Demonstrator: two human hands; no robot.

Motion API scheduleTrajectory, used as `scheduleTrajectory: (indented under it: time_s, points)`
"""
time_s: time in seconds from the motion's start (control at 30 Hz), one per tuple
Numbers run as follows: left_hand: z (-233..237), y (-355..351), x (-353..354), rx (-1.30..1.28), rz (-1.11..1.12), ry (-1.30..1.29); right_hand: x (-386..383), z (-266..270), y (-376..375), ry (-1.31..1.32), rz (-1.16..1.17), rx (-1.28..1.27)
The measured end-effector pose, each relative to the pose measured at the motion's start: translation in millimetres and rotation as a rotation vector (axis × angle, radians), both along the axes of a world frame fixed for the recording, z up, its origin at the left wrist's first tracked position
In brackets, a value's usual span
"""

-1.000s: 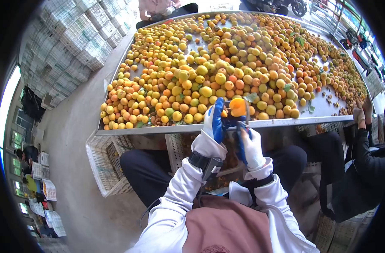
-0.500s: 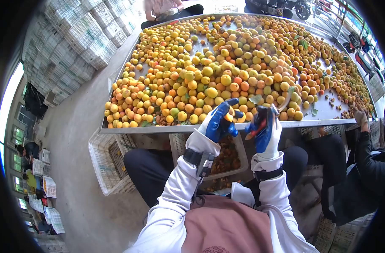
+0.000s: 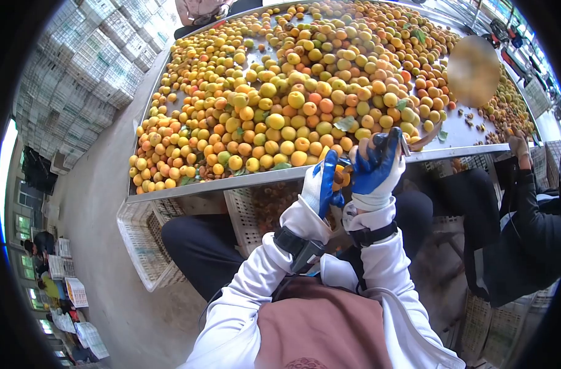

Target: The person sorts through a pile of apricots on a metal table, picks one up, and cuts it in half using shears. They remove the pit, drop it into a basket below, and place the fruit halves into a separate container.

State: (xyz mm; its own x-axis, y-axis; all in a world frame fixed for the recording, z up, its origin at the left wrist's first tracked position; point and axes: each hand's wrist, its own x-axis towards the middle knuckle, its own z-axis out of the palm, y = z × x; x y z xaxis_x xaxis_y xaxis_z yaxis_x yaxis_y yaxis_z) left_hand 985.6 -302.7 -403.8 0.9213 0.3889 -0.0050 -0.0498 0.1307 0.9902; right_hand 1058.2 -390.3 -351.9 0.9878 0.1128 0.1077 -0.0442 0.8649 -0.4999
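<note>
My left hand [image 3: 319, 184], in a white glove with blue-coated fingers, is closed around an orange apricot [image 3: 340, 177] just in front of the table's near rim. Beside it, almost touching, my right hand [image 3: 377, 169] wears a matching glove. Its fingers are curled around a knife, whose long curved blade [image 3: 425, 136] sticks out to the right above the rim; the handle is hidden in the palm. Right behind both hands, a broad heap of yellow and orange apricots [image 3: 274, 121] covers much of the metal table [image 3: 216, 185], with some leaves among them.
White plastic crates [image 3: 135, 243] stand below the table edge at left, and another crate [image 3: 236, 215] sits by my knees. A co-worker's hand [image 3: 518, 146] is at the right table edge. Another person [image 3: 197, 12] sits across the table. Stacked crates [image 3: 77, 74] fill the far left.
My right hand has turned and come closer to my left, its fingers now curled upward. The view has shifted, so the table sits further left and higher. The apricot stays in my left hand.
</note>
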Motion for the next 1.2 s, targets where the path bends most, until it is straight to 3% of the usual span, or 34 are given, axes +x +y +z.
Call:
scheduleTrajectory:
  time_s: [0.07, 0.1, 0.13, 0.27, 0.3, 0.33, 0.37, 0.4, 0.47, 0.5, 0.53, 0.6, 0.7, 0.8, 0.83, 0.87, 0.97, 1.03, 1.07, 1.13, 1.2]
  points:
    - [-3, -5, 7, 0.014, 0.112, 0.096, -1, -6, 2, -0.036, -0.042, -0.033]
    - [7, -3, 10, -0.423, 0.072, 0.196, -2, -7, 3, -0.041, -0.06, -0.025]
    - [3, -4, 11, -0.427, 0.064, 0.194, -2, -10, 2, -0.084, -0.061, -0.015]
    - [-36, -9, 24, -0.156, 0.23, -0.02, -11, -19, 7, 0.018, -0.152, -0.119]
    - [-12, -16, 19, -0.143, 0.268, 0.012, -19, -7, 8, 0.057, -0.165, -0.12]
    - [-24, -11, 21, 0.018, 0.28, -0.041, -21, -6, 8, 0.106, -0.182, -0.199]
    - [-27, -12, 21, 0.041, 0.316, -0.027, -11, -30, 7, 0.19, 0.034, -0.031]
    - [-33, -9, 22, 0.013, 0.302, -0.07, -3, -49, 14, 0.166, -0.008, -0.01]
    - [-33, -9, 22, -0.038, 0.411, -0.051, -8, -14, 11, 0.22, -0.146, -0.044]
    - [-29, -6, 19, -0.003, 0.37, -0.033, 1, -23, 7, 0.131, 0.067, 0.147]
    - [-30, -6, 21, -0.047, 0.392, -0.093, 3, -19, 6, 0.175, 0.12, 0.241]
    - [-15, -10, 19, -0.083, 0.369, -0.076, 7, -21, 2, 0.139, 0.253, 0.231]
    - [19, -27, 19, -0.217, 0.308, -0.11, 11, -23, 3, 0.156, 0.295, 0.377]
    - [13, -18, 23, -0.251, 0.247, -0.156, 10, -7, -2, 0.158, 0.329, 0.442]
    - [20, -17, 21, -0.379, 0.199, -0.085, 9, -4, -3, 0.165, 0.363, 0.494]
    - [3, -1, 20, -0.183, 0.142, -0.068, 8, -3, -2, 0.173, 0.398, 0.545]
    - [18, -11, 18, -0.143, 0.162, -0.062, 8, -6, -1, 0.163, 0.393, 0.517]
    - [21, -11, 15, 0.156, 0.194, -0.08, 9, -13, -2, 0.106, 0.383, 0.428]
    - [19, -9, 15, 0.163, 0.184, -0.079, 8, -14, -2, 0.106, 0.374, 0.435]
    - [14, -2, 15, -0.15, 0.149, -0.064, 7, -16, 1, 0.094, 0.372, 0.425]
    - [-6, 7, 17, -0.082, 0.22, -0.061, 5, -21, 4, 0.041, 0.376, 0.429]
